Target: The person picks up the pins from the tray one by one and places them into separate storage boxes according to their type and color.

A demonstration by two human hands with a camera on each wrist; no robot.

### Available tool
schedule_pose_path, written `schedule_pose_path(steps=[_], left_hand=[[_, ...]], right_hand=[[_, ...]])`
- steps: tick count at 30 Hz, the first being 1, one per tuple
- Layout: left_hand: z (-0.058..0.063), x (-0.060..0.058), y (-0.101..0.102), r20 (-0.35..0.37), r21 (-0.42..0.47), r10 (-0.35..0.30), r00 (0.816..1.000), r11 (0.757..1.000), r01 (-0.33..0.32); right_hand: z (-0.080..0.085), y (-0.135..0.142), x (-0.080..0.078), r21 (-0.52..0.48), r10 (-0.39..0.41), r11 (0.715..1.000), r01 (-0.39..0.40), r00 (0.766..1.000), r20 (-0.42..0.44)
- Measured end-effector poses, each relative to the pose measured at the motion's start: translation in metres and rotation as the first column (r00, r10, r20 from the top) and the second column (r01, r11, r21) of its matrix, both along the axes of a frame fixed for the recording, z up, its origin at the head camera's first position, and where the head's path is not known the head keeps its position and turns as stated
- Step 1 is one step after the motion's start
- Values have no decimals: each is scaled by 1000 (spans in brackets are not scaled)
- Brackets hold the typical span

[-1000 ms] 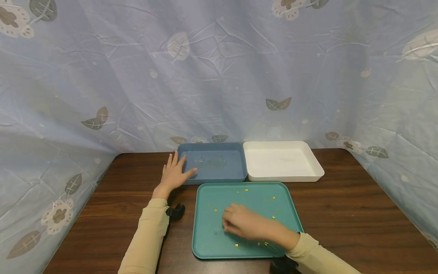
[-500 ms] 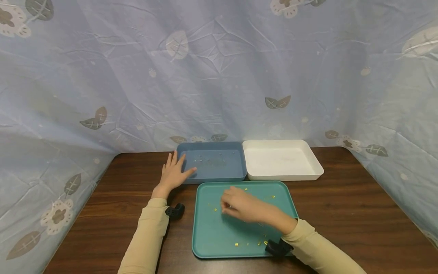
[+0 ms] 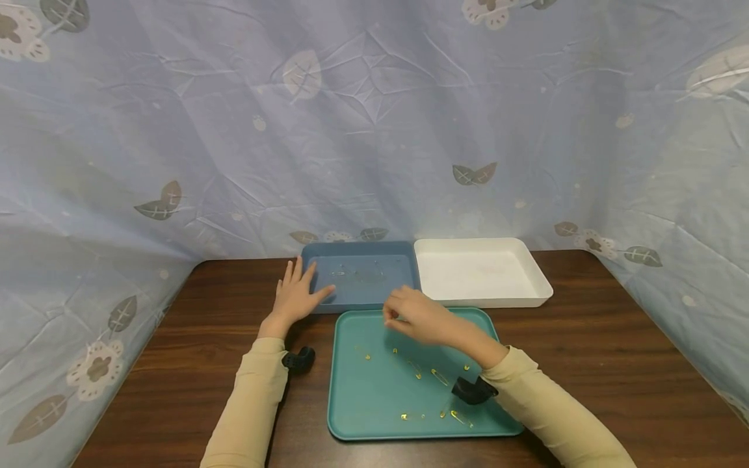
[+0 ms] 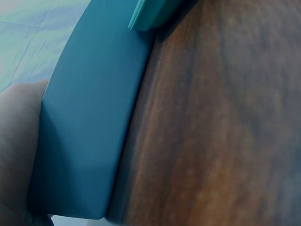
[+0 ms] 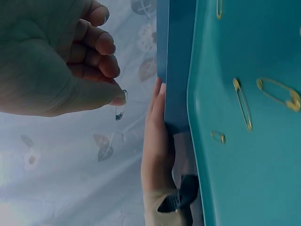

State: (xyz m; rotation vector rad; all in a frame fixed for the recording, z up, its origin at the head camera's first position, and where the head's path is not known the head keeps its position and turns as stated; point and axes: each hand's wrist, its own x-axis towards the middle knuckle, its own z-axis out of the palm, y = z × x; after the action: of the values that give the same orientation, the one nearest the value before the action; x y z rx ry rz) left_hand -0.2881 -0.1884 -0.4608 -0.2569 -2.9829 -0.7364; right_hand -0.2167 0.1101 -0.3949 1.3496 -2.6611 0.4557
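My right hand (image 3: 418, 316) is raised over the back edge of the green tray (image 3: 368, 406), near the front wall of the blue tray (image 3: 368, 300). Between thumb and finger it pinches a small silver-looking safety pin (image 5: 120, 111), seen in the right wrist view; the head view hides it. My left hand (image 3: 292, 299) rests on the blue tray's left rim, fingers spread and straight. Several gold safety pins (image 5: 242, 104) of different sizes lie scattered on the green tray. Inside the blue tray are several small silvery pins (image 3: 339, 273), too small to tell clearly.
A white tray (image 3: 482, 273) stands right of the blue one, behind the green tray. All three are on a dark wooden table (image 3: 603, 364). A patterned curtain (image 3: 363, 130) hangs close behind. Black wrist cameras (image 3: 473, 391) sit under both forearms.
From low over the green tray, my right hand has risen and moved back toward the blue tray, uncovering several gold safety pins. My left hand stays in place.
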Motion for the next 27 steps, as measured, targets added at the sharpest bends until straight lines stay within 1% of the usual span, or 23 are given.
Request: schedule_pose_path(steps=[6,8,15,21,27], left_hand=[[2,2,1,0,12,5,1000,1000,-5],[2,2,1,0,12,5,1000,1000,-5],[1,2,0,6,8,1,1000,1000,-1],[0,1,0,3,7,0,1000,1000,0],[-1,-1,-1,-3,3,-2,1000,1000,2]], right_hand=[[6,-4,-19,-4,-30,1000,31,996,82],[8,-7,-26,1,-42,999,42,995,95],[9,-17,-49,-2,-78,997,79,992,102],[4,-24,-69,-7,-115,993,117,987,109],[-3,-31,-91,-10,-180,983,182,977,113]])
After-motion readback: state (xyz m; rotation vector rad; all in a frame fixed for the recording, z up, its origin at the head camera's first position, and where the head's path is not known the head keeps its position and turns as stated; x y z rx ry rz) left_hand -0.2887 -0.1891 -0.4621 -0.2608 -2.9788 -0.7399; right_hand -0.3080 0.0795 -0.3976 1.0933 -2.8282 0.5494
